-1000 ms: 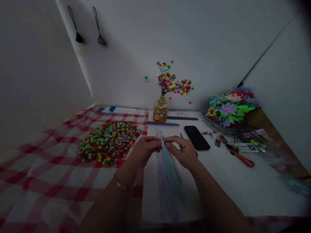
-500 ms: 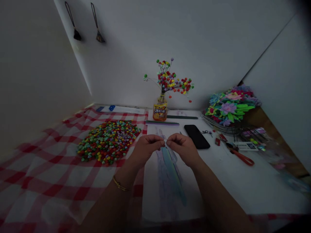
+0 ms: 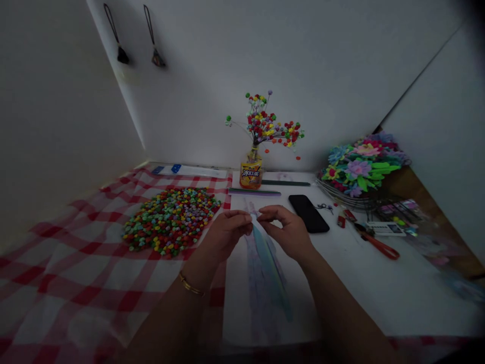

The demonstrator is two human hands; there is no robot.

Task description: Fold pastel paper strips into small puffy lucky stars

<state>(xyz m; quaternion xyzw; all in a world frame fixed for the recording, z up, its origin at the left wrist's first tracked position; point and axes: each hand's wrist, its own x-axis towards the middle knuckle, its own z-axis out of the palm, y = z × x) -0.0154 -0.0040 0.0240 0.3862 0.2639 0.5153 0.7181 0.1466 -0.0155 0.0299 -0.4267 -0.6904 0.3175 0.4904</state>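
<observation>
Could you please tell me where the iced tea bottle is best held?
Grip the iced tea bottle around its labelled body, probably from the left: it stands upright, and the bouquet above its neck hangs lower on the right.

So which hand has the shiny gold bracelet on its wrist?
The left hand, nearer the colourful heap: the gold bracelet circles its wrist, while the right hand has a bare wrist.

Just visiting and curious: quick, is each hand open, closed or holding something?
Left hand: fingers curled toward the thumb; any hold cannot be told.
Right hand: also curled, fingertips close to the left's; hold unclear.
</observation>
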